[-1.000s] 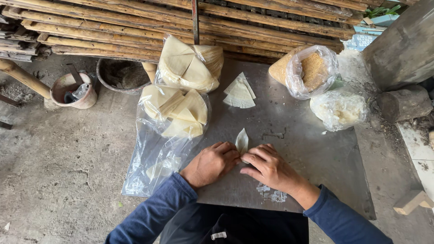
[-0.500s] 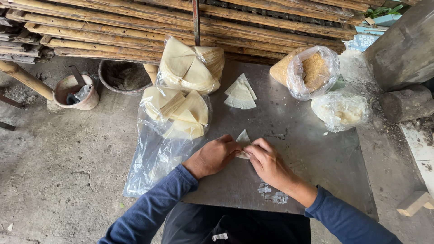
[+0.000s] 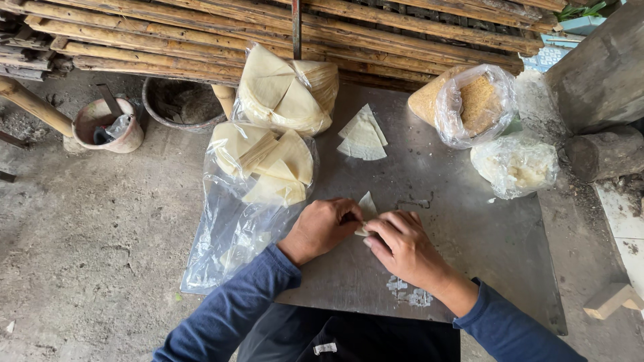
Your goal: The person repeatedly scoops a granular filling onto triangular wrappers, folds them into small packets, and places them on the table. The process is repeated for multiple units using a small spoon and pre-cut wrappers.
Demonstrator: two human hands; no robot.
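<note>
Right now I see both hands meeting over a small pale triangular wrapper (image 3: 367, 204) near the middle of the grey metal table (image 3: 483, 248). My left hand (image 3: 323, 228) is curled into a loose fist, its fingers pinching the wrapper's left edge. My right hand (image 3: 402, 247) closes on the wrapper from the right, fingers bent inward, so that only the wrapper's far tip shows between the two hands.

Just left of the left hand lies a clear plastic bag (image 3: 258, 177) of folded pale wrappers, spilling over the table's left edge. Farther off sits a second bag of wrappers (image 3: 285, 90), and to its right a small loose stack of triangular wrappers (image 3: 363, 134). On the far right of the table stand a bag of yellow-brown crumbs (image 3: 473, 104) and a bag of whitish filling (image 3: 515, 164). Bamboo poles (image 3: 168, 33) run across the far side.
</note>
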